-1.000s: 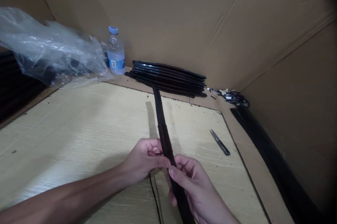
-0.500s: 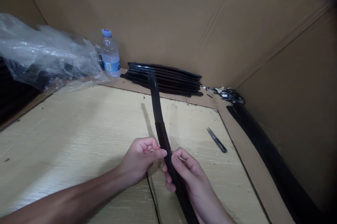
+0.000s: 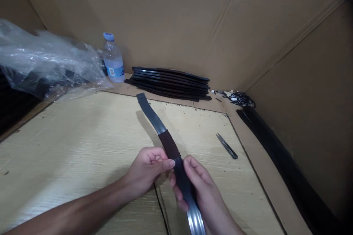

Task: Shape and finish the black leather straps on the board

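Observation:
A long, slightly curved black strip [image 3: 152,113] slants across the middle, its far end raised over the board. Dark brown cord or wrapping [image 3: 169,145] covers a band of it just beyond my hands. My left hand [image 3: 153,163] pinches the strip at the near edge of that band, thumb on top. My right hand [image 3: 197,181] grips the strip a little closer to me, with fingers curled beneath it. A thin black cord [image 3: 160,205] hangs down below my left hand. The strip's near part shines and runs out of the frame at the bottom.
Small thread snips [image 3: 227,146] lie to the right on the pale board [image 3: 96,128]. At the back stand a stack of black strips [image 3: 171,83] and a water bottle [image 3: 113,60]. Clear plastic [image 3: 52,62] sits left; long black pieces [image 3: 275,157] and tangled cord [image 3: 241,99] lie right.
The strip has turned about its length, so its broad face now shows, and its far end has swung left and lower. Both hands stay almost in place, still holding it.

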